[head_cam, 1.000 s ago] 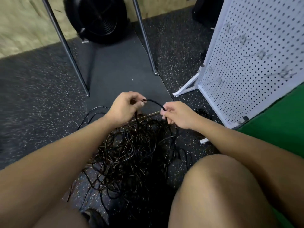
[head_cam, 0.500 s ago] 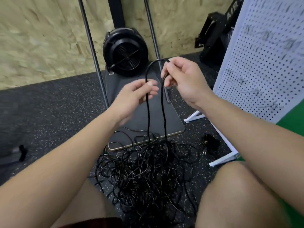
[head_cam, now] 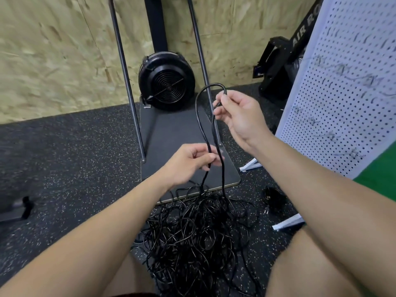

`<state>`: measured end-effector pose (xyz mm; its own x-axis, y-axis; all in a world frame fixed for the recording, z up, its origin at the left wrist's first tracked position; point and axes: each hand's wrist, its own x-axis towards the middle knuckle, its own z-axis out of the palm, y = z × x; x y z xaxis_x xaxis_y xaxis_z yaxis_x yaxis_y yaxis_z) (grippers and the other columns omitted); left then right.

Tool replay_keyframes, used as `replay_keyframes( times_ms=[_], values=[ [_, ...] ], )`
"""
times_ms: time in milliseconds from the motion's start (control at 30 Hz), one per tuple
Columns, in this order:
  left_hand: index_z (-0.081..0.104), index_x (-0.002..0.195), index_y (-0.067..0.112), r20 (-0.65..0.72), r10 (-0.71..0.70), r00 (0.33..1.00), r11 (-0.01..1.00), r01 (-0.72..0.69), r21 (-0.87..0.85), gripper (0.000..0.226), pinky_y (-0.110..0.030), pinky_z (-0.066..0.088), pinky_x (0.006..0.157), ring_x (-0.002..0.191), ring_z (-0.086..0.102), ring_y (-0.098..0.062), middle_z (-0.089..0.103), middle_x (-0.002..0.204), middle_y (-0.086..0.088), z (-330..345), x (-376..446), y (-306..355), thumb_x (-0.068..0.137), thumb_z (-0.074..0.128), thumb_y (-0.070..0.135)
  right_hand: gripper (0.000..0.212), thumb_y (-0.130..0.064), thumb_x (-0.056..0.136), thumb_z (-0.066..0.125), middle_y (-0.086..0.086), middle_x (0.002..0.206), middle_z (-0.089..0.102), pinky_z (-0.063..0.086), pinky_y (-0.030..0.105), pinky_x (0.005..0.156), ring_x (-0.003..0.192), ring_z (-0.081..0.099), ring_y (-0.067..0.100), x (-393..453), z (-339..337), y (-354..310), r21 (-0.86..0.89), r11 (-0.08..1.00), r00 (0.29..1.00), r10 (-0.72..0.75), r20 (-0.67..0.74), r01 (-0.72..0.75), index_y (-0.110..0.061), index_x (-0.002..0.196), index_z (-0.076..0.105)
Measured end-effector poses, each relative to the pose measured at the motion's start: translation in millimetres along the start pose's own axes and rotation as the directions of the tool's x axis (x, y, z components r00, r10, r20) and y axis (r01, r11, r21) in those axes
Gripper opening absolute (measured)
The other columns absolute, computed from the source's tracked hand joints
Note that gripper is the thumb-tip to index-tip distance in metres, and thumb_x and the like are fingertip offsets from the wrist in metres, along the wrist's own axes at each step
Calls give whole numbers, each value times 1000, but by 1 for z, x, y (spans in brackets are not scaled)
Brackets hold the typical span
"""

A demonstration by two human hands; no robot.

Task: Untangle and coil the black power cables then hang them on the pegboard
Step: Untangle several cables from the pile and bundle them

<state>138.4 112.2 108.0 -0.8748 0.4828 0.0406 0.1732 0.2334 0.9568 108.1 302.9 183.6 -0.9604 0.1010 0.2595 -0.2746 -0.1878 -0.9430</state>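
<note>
A tangled heap of black power cables [head_cam: 199,234] lies on the speckled rubber floor between my knees. One cable loop [head_cam: 200,116] rises out of the heap. My right hand [head_cam: 240,116] pinches the top of that loop, high above the heap. Lower down, my left hand [head_cam: 188,161] grips one strand of the same loop between fingers and thumb. The white pegboard [head_cam: 347,99] stands upright at the right, with several thin hooks on it.
A black round fan [head_cam: 166,83] sits on a dark mat [head_cam: 182,142] between two metal legs [head_cam: 126,82] ahead. A small black cable bundle [head_cam: 274,198] lies by the pegboard's white foot [head_cam: 287,224]. Black equipment [head_cam: 278,69] leans against the chipboard wall.
Both hands rose from the heap, drawing a cable loop up. In the last half second the right hand stayed high while the left slid lower down the strand.
</note>
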Motion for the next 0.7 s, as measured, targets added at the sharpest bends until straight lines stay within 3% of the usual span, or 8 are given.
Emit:
replay_keyframes(
  times_ms=[67,200,267,333,433,567,667,700],
  values=[
    [73,133,9,47,-18,999,1000,17,12,24,-39,59,79,115,79,-24,81,127,-2,4,0,-2,113,59,11,21,-2,114,51,14,96,65,51,28,70,70,59,12,5,1,-5,26,1000,1000,-5,-18,5,-2,105,71],
    [73,137,16,-11,-33,999,999,33,3,29,-29,51,63,111,80,-22,80,129,1,11,2,-12,110,64,9,22,-2,116,48,11,96,64,49,26,70,71,55,12,11,4,-10,174,984,999,35,38,-41,-2,105,67],
    [77,129,15,-19,-37,999,999,37,26,22,-31,48,62,108,81,-22,81,123,-2,14,5,-13,110,67,12,20,-5,117,48,9,96,65,50,25,73,73,56,12,11,7,-9,247,967,996,48,76,-65,-4,107,66],
    [80,111,14,-32,-3,999,993,7,118,14,-38,56,70,98,82,-20,83,108,-4,15,7,-14,111,67,20,17,-7,117,49,9,100,67,52,26,76,75,59,13,9,9,-7,260,963,993,44,111,-72,-4,111,65],
    [79,94,25,-109,49,993,967,-20,256,25,-52,59,89,83,78,-29,82,90,2,7,7,-5,110,64,35,16,-9,113,60,15,108,74,55,29,78,81,66,18,5,4,1,135,988,992,65,108,-79,-8,128,67],
    [76,86,17,-276,71,958,984,-21,179,30,-42,55,81,74,71,-19,82,87,1,-9,12,16,112,62,26,23,-19,106,73,15,94,77,51,35,71,77,65,18,-16,-16,40,-248,965,993,102,59,-84,-14,128,75],
    [77,89,12,-332,77,940,995,-49,90,31,-44,53,69,68,64,-30,82,87,-9,-25,23,33,112,60,26,30,-25,111,67,2,106,81,50,30,71,81,64,13,-40,-18,64,-363,923,966,198,164,-127,-25,139,73],
    [76,91,8,-347,69,935,997,-53,55,31,-38,52,63,66,63,-27,82,87,-11,-26,26,40,112,60,23,33,-30,111,67,-6,108,80,50,27,73,84,65,7,-45,-16,66,-430,894,952,228,205,-121,-30,143,72]
  ],
)
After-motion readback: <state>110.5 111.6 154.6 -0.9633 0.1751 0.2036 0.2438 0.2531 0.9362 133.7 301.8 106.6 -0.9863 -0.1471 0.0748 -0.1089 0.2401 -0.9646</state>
